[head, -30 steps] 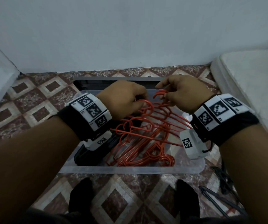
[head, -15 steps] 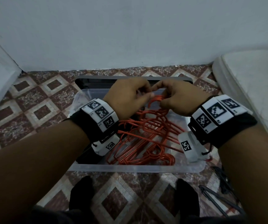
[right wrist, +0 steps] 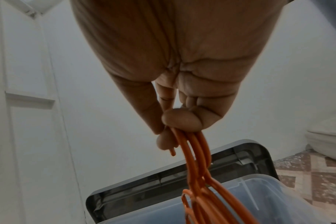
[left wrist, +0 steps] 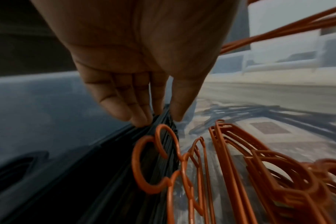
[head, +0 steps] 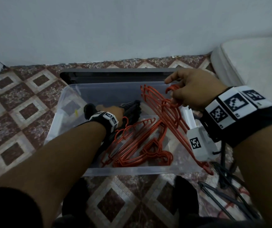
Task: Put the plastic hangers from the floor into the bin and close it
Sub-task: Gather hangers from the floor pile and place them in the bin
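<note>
A clear plastic bin (head: 132,171) stands on the tiled floor with red hangers (head: 136,145) heaped inside. My right hand (head: 192,89) grips a bunch of red hangers (head: 164,111) by their hooks and holds them tilted over the bin's right side. In the right wrist view the right hand (right wrist: 173,124) has its fingers curled round the hooks (right wrist: 196,154). My left hand (head: 113,111) is down in the bin at a bundle of black hangers (head: 132,109). There the left hand (left wrist: 159,119) pinches the black hangers (left wrist: 134,151) between fingers and thumb, beside the loose red hangers (left wrist: 240,151).
The dark lid (head: 115,73) leans behind the bin against the white wall. A white cushion (head: 255,63) lies at the right. Dark hangers and cords (head: 227,195) lie on the floor at lower right. My feet in black socks (head: 76,195) are just before the bin.
The hands have parted. My right hand has lifted a bunch of red hangers up and to the right. My left hand has dropped into the bin onto the black hangers.
</note>
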Demonstrator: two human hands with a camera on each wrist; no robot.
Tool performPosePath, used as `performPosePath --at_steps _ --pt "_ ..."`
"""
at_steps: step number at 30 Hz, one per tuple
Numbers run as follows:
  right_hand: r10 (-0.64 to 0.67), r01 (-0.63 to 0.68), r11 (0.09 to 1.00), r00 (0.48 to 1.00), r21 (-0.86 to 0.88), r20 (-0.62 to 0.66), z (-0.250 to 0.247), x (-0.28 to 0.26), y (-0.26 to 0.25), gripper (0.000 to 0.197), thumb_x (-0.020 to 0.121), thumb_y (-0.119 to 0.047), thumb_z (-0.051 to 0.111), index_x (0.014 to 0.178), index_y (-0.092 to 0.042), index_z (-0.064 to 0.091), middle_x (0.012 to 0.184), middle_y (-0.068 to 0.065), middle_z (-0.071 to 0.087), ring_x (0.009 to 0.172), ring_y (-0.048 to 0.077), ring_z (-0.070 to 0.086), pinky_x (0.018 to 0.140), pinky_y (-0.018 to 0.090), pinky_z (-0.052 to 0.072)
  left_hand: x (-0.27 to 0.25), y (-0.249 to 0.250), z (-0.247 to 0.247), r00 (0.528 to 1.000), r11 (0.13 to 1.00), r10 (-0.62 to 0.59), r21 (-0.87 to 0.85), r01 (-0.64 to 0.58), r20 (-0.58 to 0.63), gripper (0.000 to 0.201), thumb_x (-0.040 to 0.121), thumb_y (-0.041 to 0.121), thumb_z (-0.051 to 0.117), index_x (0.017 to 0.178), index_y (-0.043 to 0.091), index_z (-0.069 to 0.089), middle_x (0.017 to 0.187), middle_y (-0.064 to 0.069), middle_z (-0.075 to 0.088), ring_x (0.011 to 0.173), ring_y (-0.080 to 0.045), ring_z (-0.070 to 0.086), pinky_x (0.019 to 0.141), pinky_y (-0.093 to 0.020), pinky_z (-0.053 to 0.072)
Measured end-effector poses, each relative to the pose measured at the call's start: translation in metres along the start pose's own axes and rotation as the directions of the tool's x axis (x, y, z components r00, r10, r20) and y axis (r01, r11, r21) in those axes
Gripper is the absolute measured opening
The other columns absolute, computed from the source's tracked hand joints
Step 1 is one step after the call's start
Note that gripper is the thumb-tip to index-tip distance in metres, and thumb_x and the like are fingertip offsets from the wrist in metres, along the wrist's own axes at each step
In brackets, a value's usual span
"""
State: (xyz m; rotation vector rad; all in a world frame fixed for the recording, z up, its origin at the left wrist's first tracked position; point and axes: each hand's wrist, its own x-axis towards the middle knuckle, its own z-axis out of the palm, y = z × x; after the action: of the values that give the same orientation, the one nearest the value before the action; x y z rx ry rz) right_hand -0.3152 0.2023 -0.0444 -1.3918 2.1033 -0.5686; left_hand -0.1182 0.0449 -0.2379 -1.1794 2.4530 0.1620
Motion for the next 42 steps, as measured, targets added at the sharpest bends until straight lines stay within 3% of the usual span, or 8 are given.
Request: performPosePath --at_steps 4,11,15,19,25,32,37,42 --pt "-0.004 0.003 1.0 1.0 -0.029 -0.016 0.0 0.005 0.006 0.033 0.085 -0.003 0.062 0.103 -0.031 0.064 0.102 0.0 0.07 0.081 0.017 0.07 0.077 0.038 0.059 0.02 0.013 0.025 0.997 0.992 -0.074 -0.099 0.072 -0.02 0.015 0.087 0.018 0.056 0.099 0.01 0.061 0.102 -0.014 0.067 0.086 -0.031 0.064 0.074 -0.037 0.053" --pt "-0.012 0.007 0.997 0.998 -0.082 -0.055 -0.001 0.008 0.008 0.028 0.087 -0.008 0.06 0.1 -0.033 0.063 0.098 -0.002 0.069 0.079 0.015 0.066 0.067 0.025 0.051 0.015 0.019 0.038 0.993 0.975 -0.088 -0.211 0.07 -0.073 0.016 0.092 0.023 0.053 0.1 0.011 0.06 0.101 -0.015 0.067 0.086 -0.033 0.064 0.069 -0.035 0.05" --pt "-0.01 0.003 0.997 0.996 -0.075 -0.094 -0.004 0.007 0.006 0.026 0.087 -0.011 0.062 0.097 -0.035 0.062 0.107 0.002 0.068 0.086 0.021 0.066 0.072 0.03 0.055 -0.008 0.01 0.008 0.98 0.954 -0.054 -0.299 -0.006 -0.194 0.024 0.094 0.033 0.052 0.101 0.01 0.055 0.095 -0.018 0.066 0.085 -0.036 0.062 0.07 -0.036 0.05" --pt "-0.003 -0.003 0.999 0.99 -0.039 -0.143 -0.004 0.005 0.004 0.026 0.087 -0.01 0.061 0.097 -0.034 0.062 0.103 0.002 0.068 0.081 0.021 0.066 0.063 0.026 0.05 -0.043 -0.003 -0.04 0.961 0.94 -0.066 -0.34 -0.031 -0.27 0.024 0.098 0.033 0.044 0.106 0.011 0.044 0.084 -0.014 0.061 0.079 -0.038 0.06 0.063 -0.037 0.043" --pt "-0.004 0.003 1.0 0.974 -0.005 -0.227 0.002 0.003 0.001 0.024 0.086 -0.011 0.062 0.098 -0.032 0.063 0.102 -0.001 0.069 0.086 0.02 0.066 0.075 0.032 0.056 -0.101 -0.011 -0.113 0.922 0.924 -0.006 -0.355 -0.143 -0.386 0.017 0.097 0.03 0.051 0.109 0.021 0.06 0.093 -0.002 0.071 0.083 -0.025 0.065 0.075 -0.033 0.052" --pt "-0.043 0.033 0.997 0.987 -0.064 -0.157 0.01 0.001 -0.006 0.027 0.088 -0.009 0.058 0.104 -0.031 0.062 0.094 -0.005 0.06 0.067 0.007 0.054 0.049 0.017 0.035 -0.144 0.005 -0.131 0.87 0.919 0.153 -0.255 -0.299 -0.469 0.015 0.094 0.033 0.058 0.101 0.022 0.066 0.08 0.009 0.058 0.075 -0.014 0.054 0.067 -0.023 0.034" --pt "-0.094 0.092 0.994 0.995 -0.053 -0.044 0.014 -0.005 -0.016 0.029 0.088 -0.007 0.059 0.104 -0.031 0.062 0.098 0.0 0.066 0.079 0.019 0.065 0.061 0.025 0.05 -0.147 0.018 -0.131 0.822 0.862 0.241 -0.276 -0.426 -0.516 0.019 0.093 0.034 0.06 0.107 0.024 0.068 0.094 0.007 0.067 0.079 -0.008 0.056 0.07 -0.022 0.038" --pt "-0.159 0.159 0.987 0.987 0.014 0.025 0.019 -0.012 -0.026 0.014 0.091 -0.023 0.059 0.102 -0.03 0.065 0.088 0.0 0.07 0.079 0.017 0.068 0.079 0.039 0.058 -0.147 0.026 -0.133 0.778 0.837 0.232 -0.288 -0.465 -0.583 0.017 0.091 0.034 0.063 0.105 0.025 0.069 0.092 0.009 0.067 0.079 -0.005 0.059 0.071 -0.024 0.047"
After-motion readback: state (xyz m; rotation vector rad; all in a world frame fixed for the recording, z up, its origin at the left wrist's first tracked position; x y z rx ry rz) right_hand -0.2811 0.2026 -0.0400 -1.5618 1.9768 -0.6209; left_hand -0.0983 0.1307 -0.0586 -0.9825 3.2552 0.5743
